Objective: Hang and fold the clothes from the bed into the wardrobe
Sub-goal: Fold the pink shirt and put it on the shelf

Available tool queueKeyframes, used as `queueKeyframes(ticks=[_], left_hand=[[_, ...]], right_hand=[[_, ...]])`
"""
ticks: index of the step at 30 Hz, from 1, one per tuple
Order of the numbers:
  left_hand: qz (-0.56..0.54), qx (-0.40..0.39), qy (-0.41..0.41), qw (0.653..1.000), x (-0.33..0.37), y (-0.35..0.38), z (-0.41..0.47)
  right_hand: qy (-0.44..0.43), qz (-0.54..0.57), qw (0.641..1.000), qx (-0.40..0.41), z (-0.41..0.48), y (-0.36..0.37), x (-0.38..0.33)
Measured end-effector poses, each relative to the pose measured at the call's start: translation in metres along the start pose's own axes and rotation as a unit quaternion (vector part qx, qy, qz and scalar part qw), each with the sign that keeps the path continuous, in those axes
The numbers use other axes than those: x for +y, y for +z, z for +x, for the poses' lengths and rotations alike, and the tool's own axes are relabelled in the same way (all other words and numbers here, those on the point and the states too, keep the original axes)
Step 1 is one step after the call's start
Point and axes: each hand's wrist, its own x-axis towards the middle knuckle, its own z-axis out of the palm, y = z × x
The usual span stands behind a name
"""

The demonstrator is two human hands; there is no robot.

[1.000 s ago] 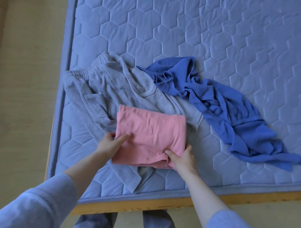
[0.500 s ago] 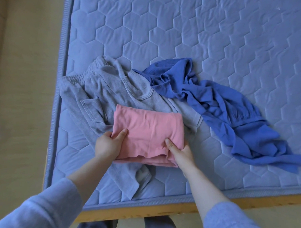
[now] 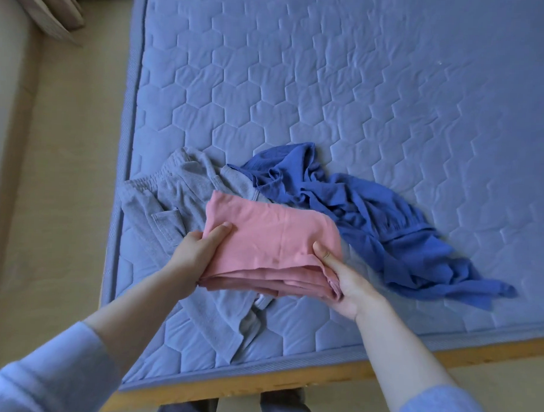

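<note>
The folded pink top (image 3: 269, 245) was held at the near left corner of the bed (image 3: 361, 85), over the grey trousers (image 3: 169, 199). Its long axis ran left to right, its stacked edges facing the person. The 2 hands gripped its short ends: left hand (image 3: 198, 252) and right hand (image 3: 342, 276), each with thumb on top and fingers beneath. A crumpled blue garment (image 3: 387, 222) lay just beside it on the right. Bare mattress stretched beyond; the wooden frame (image 3: 289, 382) edged the near side.
</note>
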Motion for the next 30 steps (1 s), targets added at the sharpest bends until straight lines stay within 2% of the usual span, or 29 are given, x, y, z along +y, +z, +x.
queueKeyframes(ticks=[2, 4, 6, 8, 12, 15, 20, 23, 26, 30], left_hand=[[-0.030, -0.082, -0.005, 0.996, 0.029, 0.001, -0.030], [-0.001, -0.156, 0.035, 0.987, 0.055, 0.006, -0.063], [0.020, -0.141, 0.098, 0.985, 0.080, 0.009, -0.094], [-0.012, -0.117, 0.131, 0.984, 0.107, 0.012, -0.123], [-0.102, -0.163, 0.154, 0.969, 0.168, 0.019, -0.187], [-0.105, -0.200, 0.200, 0.954, 0.213, 0.032, -0.239], [-0.056, -0.248, 0.319, 0.913, 0.279, 0.051, -0.322], [-0.016, -0.267, 0.402, 0.876, 0.303, 0.048, -0.363], [-0.001, -0.298, 0.450, 0.842, 0.315, 0.036, -0.397], [0.006, -0.315, 0.502, 0.805, 0.329, 0.010, -0.434]], right_hand=[[-0.025, 0.006, 1.000, 0.017, -0.028, 0.004, -0.023], [-0.053, 0.007, 0.998, 0.026, -0.056, 0.004, -0.045], [-0.083, 0.015, 0.996, 0.018, -0.088, 0.003, -0.072], [-0.120, 0.008, 0.993, 0.003, -0.124, -0.002, -0.100], [-0.190, -0.019, 0.981, -0.022, -0.207, -0.014, -0.156], [-0.242, -0.034, 0.969, -0.019, -0.276, -0.021, -0.193], [-0.363, -0.035, 0.930, 0.054, -0.378, -0.025, -0.222], [-0.427, -0.007, 0.902, 0.059, -0.433, -0.020, -0.220], [-0.477, 0.001, 0.878, 0.041, -0.480, -0.002, -0.208], [-0.555, 0.034, 0.824, 0.106, -0.528, 0.036, -0.193]])
